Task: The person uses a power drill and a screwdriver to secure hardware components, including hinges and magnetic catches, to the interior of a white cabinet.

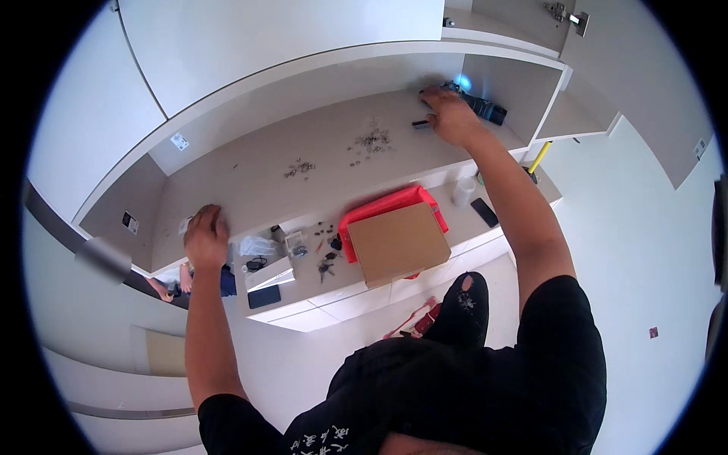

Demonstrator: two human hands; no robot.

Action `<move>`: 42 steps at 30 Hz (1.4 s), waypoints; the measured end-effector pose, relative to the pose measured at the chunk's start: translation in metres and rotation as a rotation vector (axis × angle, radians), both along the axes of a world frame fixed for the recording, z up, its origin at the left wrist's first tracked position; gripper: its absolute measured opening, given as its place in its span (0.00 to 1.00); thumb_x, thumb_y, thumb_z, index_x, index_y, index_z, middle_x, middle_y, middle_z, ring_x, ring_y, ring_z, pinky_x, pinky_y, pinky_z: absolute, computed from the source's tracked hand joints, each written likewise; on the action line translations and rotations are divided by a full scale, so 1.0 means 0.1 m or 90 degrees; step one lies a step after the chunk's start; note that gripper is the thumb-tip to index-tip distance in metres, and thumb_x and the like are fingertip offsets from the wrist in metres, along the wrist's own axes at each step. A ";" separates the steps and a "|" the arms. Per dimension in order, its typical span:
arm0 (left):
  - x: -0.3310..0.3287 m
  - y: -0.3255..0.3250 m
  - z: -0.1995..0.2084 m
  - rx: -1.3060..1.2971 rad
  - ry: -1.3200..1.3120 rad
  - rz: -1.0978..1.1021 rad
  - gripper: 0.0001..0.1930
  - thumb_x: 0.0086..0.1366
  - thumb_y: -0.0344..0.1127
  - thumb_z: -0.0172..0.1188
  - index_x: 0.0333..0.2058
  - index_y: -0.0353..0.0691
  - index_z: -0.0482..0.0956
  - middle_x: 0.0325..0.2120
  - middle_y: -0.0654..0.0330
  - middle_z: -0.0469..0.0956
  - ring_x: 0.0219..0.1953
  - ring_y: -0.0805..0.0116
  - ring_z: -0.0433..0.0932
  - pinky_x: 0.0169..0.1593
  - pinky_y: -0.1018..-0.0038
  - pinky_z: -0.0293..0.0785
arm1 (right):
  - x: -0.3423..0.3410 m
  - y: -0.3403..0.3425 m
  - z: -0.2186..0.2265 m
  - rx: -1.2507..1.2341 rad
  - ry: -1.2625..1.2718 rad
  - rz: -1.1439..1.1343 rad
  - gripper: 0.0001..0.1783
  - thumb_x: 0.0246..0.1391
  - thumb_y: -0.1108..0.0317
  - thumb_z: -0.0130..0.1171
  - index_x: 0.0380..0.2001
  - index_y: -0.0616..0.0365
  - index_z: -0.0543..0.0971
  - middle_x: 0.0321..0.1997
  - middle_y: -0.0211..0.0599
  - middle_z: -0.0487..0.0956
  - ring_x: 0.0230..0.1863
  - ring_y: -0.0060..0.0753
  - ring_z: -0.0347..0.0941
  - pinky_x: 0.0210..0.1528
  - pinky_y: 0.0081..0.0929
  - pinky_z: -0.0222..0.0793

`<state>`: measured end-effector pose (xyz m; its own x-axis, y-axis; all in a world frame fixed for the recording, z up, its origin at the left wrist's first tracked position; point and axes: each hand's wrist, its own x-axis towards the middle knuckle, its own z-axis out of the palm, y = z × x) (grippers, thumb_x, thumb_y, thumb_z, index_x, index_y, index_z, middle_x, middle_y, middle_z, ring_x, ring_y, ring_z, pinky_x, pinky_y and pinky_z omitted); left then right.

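Observation:
My left hand (206, 236) rests at the left end of the long pale shelf (250, 189), by its front edge. Its fingers reach onto the board beside a small white label, and no held object shows. Toward the shelf's right end, my right hand (453, 117) stretches out with thumb and fingers apart. Directly behind it lies a blue-and-black power tool (485, 110), partly hidden by the hand, with a bright light glowing. A small dark piece (421, 125) is near my right thumb. Between my hands, small loose metal fittings form two scattered piles, one larger (373, 140) and one smaller (299, 168).
Below the shelf, a lower counter bears a brown cardboard box (400, 243) on a red bag (353, 250), keys (326, 267), two dark phones (264, 296) and a whitish cup (463, 191). Cabinet doors (280, 38) rise behind. Another person's arm shows at lower left.

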<state>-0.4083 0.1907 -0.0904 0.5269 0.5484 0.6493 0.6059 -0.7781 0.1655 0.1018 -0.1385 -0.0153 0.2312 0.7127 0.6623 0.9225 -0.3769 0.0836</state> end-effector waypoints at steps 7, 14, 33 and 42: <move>-0.03 0.04 -0.01 0.000 -0.004 0.009 0.16 0.67 0.41 0.58 0.50 0.48 0.85 0.54 0.58 0.84 0.57 0.49 0.80 0.61 0.55 0.76 | -0.01 0.11 -0.11 -0.298 0.163 -0.107 0.22 0.64 0.62 0.57 0.60 0.49 0.82 0.60 0.47 0.81 0.60 0.53 0.79 0.64 0.50 0.73; -0.09 -0.04 0.03 -0.018 0.016 0.026 0.16 0.67 0.42 0.59 0.50 0.48 0.85 0.55 0.59 0.83 0.58 0.51 0.80 0.61 0.55 0.76 | -0.64 -0.81 0.89 0.136 0.423 0.301 0.20 0.70 0.62 0.59 0.62 0.53 0.79 0.44 0.38 0.84 0.45 0.28 0.81 0.52 0.30 0.77; -0.01 -0.03 0.03 -0.011 0.017 0.014 0.16 0.68 0.40 0.58 0.51 0.45 0.85 0.53 0.55 0.84 0.56 0.48 0.80 0.61 0.54 0.75 | -0.31 0.27 2.87 -0.089 0.312 -0.042 0.12 0.48 0.64 0.70 0.28 0.64 0.87 0.24 0.43 0.82 0.16 0.40 0.69 0.17 0.43 0.62; 0.02 -0.01 0.03 -0.008 0.034 0.014 0.16 0.69 0.40 0.57 0.51 0.44 0.85 0.53 0.56 0.84 0.57 0.48 0.80 0.62 0.54 0.74 | -0.02 0.46 2.68 -0.058 0.407 -0.004 0.17 0.54 0.58 0.67 0.26 0.64 0.85 0.22 0.39 0.78 0.20 0.36 0.68 0.22 0.41 0.64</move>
<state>-0.4066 0.1895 -0.0872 0.5480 0.5686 0.6136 0.6309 -0.7625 0.1431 0.0998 -0.0924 0.2526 0.5648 0.7567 0.3293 0.7984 -0.4001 -0.4500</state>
